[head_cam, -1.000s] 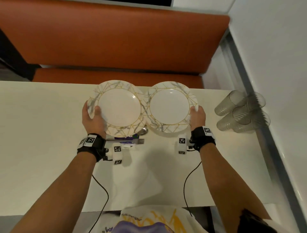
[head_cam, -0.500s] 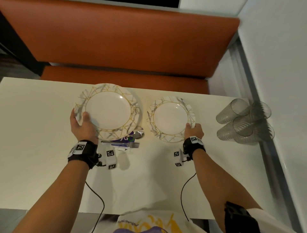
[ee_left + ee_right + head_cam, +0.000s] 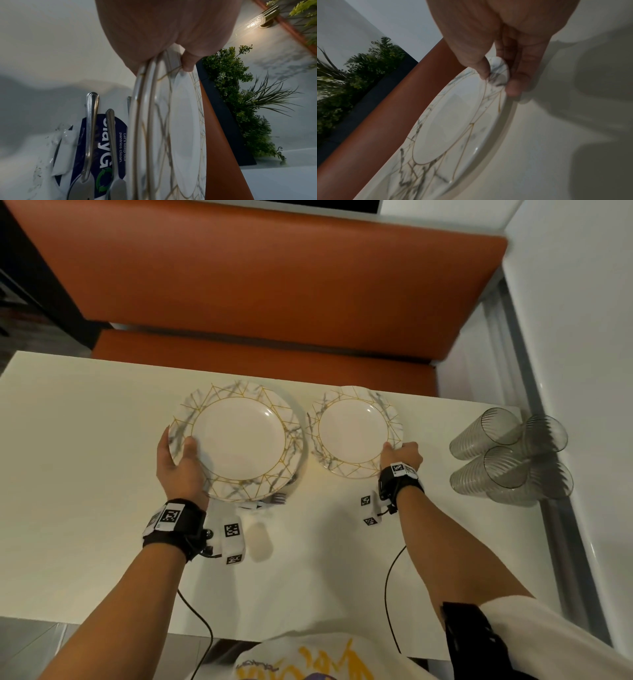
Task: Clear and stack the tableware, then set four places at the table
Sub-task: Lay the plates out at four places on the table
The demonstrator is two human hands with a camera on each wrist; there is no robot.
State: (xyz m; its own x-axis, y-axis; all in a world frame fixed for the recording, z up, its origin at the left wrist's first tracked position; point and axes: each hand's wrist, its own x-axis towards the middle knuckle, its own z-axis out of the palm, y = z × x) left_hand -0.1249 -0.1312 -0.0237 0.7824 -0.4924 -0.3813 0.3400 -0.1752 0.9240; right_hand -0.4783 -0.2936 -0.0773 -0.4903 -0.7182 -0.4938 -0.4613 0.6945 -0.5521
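My left hand [image 3: 181, 453] grips a stack of marble-patterned plates with gold lines [image 3: 239, 436] at its left rim, thumb on top. The left wrist view shows about three rims in that stack [image 3: 154, 121], held above the table. My right hand [image 3: 399, 451] pinches the near right rim of a single matching plate [image 3: 352, 429]. That plate lies low at the table's far edge, and in the right wrist view the plate [image 3: 453, 128] seems to rest on the tabletop, with thumb and fingers of the right hand [image 3: 498, 79] on its rim.
Forks and spoons [image 3: 91, 135] lie on a purple printed packet [image 3: 102, 142] under the lifted stack; a fork tip [image 3: 279, 498] peeks out. Several clear ribbed glasses [image 3: 507, 457] lie stacked at the table's right end. An orange bench [image 3: 274, 285] runs behind the white table [image 3: 85, 474].
The two plates were held up side by side and overlapping. My right hand has lowered its plate to the table's far side, and my left hand has kept the stack lifted, shifting it left.
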